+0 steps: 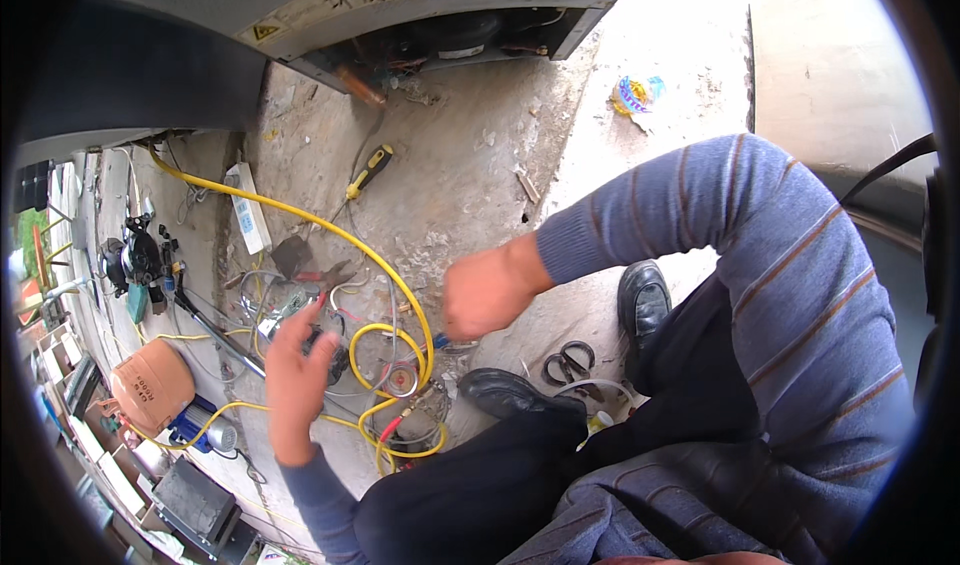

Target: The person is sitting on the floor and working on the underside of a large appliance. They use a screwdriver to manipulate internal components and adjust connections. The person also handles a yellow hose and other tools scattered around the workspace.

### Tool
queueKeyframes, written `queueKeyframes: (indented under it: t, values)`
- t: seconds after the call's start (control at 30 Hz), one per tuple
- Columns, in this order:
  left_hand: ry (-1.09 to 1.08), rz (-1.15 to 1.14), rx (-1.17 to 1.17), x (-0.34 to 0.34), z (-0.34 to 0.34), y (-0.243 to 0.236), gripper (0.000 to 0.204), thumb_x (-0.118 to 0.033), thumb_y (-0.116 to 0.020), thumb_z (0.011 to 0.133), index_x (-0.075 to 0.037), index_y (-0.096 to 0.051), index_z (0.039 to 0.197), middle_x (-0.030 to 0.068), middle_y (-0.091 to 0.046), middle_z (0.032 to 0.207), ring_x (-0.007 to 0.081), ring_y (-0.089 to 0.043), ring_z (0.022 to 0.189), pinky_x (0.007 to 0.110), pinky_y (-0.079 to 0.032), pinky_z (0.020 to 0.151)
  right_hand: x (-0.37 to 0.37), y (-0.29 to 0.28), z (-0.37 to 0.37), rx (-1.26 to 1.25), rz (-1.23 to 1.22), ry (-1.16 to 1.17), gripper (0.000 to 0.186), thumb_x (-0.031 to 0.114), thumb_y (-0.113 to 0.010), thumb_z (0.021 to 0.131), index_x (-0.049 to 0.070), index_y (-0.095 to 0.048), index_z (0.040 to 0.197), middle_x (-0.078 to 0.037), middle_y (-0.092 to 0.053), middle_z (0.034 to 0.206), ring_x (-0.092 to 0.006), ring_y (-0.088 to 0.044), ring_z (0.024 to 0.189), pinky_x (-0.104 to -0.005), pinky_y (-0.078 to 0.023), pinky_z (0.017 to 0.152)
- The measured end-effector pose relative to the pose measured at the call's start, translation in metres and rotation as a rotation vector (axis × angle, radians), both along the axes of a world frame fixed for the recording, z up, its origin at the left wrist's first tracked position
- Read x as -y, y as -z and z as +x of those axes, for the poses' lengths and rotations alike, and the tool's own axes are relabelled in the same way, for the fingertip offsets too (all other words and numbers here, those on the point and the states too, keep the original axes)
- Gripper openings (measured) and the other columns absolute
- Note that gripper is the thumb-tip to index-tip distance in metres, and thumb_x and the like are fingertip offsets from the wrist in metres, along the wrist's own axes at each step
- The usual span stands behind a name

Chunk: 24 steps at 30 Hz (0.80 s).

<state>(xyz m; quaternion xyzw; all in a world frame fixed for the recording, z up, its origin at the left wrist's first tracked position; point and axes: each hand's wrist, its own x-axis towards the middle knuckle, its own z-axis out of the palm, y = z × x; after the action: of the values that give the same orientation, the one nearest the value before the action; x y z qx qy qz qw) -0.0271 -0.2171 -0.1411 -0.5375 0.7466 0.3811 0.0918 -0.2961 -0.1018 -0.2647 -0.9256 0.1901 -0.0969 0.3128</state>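
Note:
My right hand is a closed fist, low over the concrete floor at the middle of the view. Whatever it grips, if anything, is hidden; a small blue piece shows just below the fist, and I cannot tell whether they touch. My left hand is raised beside a tangle of wires, thumb and fingers apart, with nothing visible in it. Between the hands a yellow hose curves down and coils on the floor. Beyond the left hand's fingers lie red-handled pliers.
Ahead stands a grey appliance, its lower compartment open, with a copper-coloured tube at its edge. A yellow-black screwdriver, white power strip and black scissors lie around. At left are a tan cylinder and a blue motor.

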Motion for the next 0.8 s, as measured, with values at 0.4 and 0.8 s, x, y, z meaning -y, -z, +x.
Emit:
queueKeyframes:
  t: [0.4, 0.8]
  values:
    - [0.786, 0.019, -0.411, -0.127, -0.133, -0.184, 0.045, -0.016, -0.077, 0.082, -0.002, -0.066, 0.124, 0.0183, -0.068, 0.121, 0.0397, -0.064, 0.112, 0.048, -0.05, 0.097, -0.069, 0.001, -0.078, 0.048, -0.012, 0.154, 0.031, 0.033, -0.061, 0.092, 0.008, -0.064, 0.074, -0.013, -0.067, 0.069, -0.0392, -0.066, 0.068, -0.051, -0.052, 0.061]
    - [0.859, -0.372, -0.906, -0.163, -0.153, -0.187, 0.041, -0.017, -0.065, 0.082, -0.009, -0.071, 0.121, 0.0097, -0.066, 0.103, 0.0191, -0.063, 0.08, 0.031, -0.055, 0.072, -0.032, -0.039, -0.275, -0.743, -0.093, 0.685, 0.015, 0.018, -0.065, 0.087, 0.006, -0.071, 0.08, -0.012, -0.069, 0.073, -0.0315, -0.07, 0.071, -0.0442, -0.059, 0.068]
